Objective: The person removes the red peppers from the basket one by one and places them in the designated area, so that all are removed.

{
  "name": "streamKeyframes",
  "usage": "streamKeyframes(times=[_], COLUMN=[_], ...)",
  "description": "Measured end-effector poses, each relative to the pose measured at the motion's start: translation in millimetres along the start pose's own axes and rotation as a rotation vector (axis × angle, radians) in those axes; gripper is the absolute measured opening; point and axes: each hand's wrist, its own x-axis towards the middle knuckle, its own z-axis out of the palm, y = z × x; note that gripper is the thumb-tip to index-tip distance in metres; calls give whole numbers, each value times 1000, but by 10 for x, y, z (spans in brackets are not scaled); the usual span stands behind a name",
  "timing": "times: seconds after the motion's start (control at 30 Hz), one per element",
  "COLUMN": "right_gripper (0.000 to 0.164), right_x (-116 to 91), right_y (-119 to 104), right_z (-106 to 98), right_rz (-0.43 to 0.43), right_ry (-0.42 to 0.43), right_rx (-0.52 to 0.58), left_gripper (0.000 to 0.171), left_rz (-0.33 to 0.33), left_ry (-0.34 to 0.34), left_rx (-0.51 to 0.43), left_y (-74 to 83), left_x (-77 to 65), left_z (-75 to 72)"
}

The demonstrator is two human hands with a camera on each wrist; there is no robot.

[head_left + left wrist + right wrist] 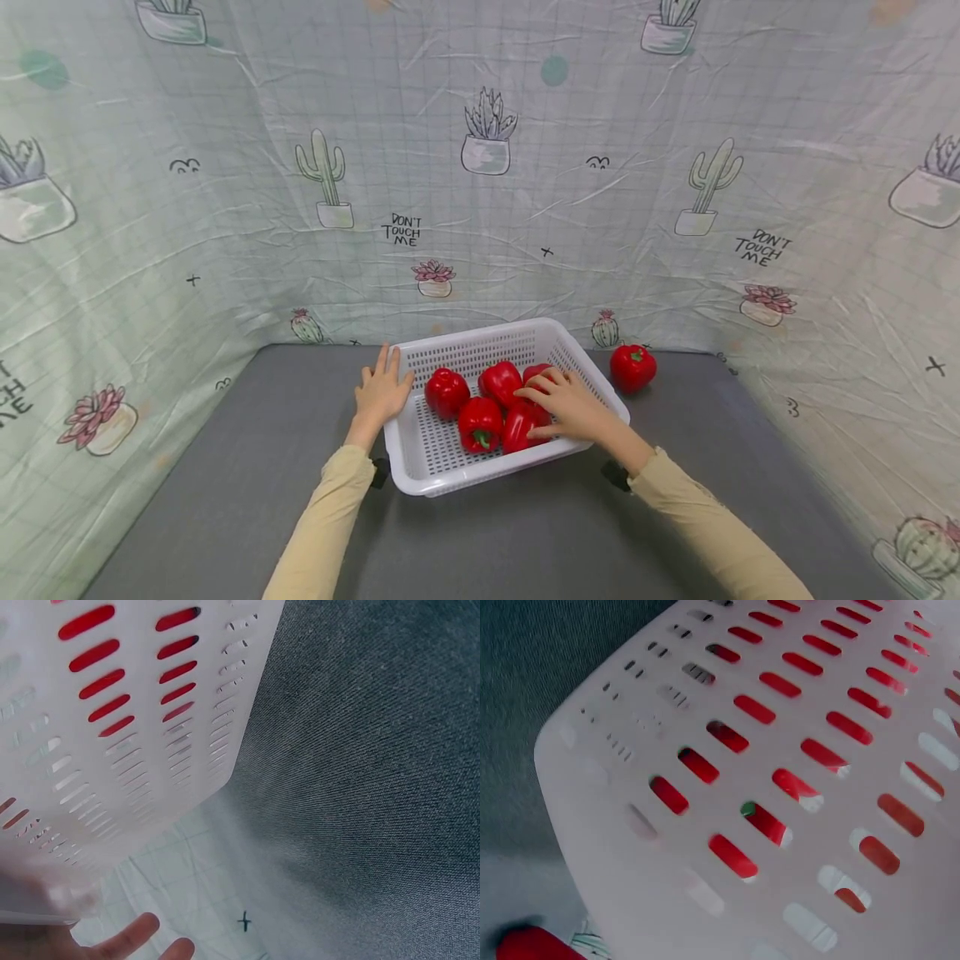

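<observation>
A white slotted plastic basket (468, 482) holds several red bell peppers (480, 425). My left hand (381, 396) rests at the basket's left rim, its fingers straight and spread; in the left wrist view its fingertips (139, 934) show past the basket's wall (142, 787). Inside the right end of the basket, my right hand (566, 406) reaches down over the peppers. Its fingers and thumb are spread apart above a pepper (519, 427), and the hand partly covers another one at the back. The right wrist view shows mostly the basket's outer wall (660, 847), with red behind the slots.
One more red bell pepper (633, 368) stands on the grey table (517, 542), just outside the basket's back right side. A cactus-print cloth (555, 208) hangs behind the table and along both sides.
</observation>
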Motion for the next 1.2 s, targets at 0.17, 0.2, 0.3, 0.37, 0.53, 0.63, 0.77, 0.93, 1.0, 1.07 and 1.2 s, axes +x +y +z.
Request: streamKeyframes(times=[0.17, 0.2, 0.3, 0.37, 0.53, 0.63, 0.77, 0.93, 1.0, 1.07, 1.2], right_gripper=[67, 67, 67, 67, 69, 70, 69, 70, 70, 69, 68], right_x=[42, 49, 74, 92, 115, 117, 121, 115, 111, 112, 108], right_y=[-5, -6, 3, 13, 38, 47, 65, 112, 128, 136, 141], right_z=[-34, -35, -17, 7, 77, 114, 149, 183, 192, 194, 187], right_rz=[-22, -22, -14, -10, 55, 91, 71, 44, 45, 45, 44], right_ry=[-96, -109, -137, -147, -169, -177, -165, -154, -150, -137, -118], right_rx=[61, 66, 41, 20, 48, 74, 74, 63, 66, 76, 94], left_gripper=[62, 62, 62, 62, 62, 62, 62, 60, 60, 61, 62], left_rz=[1, 3, 4, 4, 1, 2, 2, -7, -9, -9, 7], left_ry=[3, 5, 7, 12, 5, 0, 10, 14, 17, 18, 35], left_rx=[-7, -5, -5, -5, -8, -12, -2, 1, -14, -29, -36], left_y=[-7, -10, -12, -11, 0, 0, 4, 3, -9, -25, -91], left_x=[6, 7, 19, 22, 15, 4, -19, -22, -6, 15, 89], left_z=[-2, -2, -1, -3, -2, -3, -11, -2, 15, 30, 104])
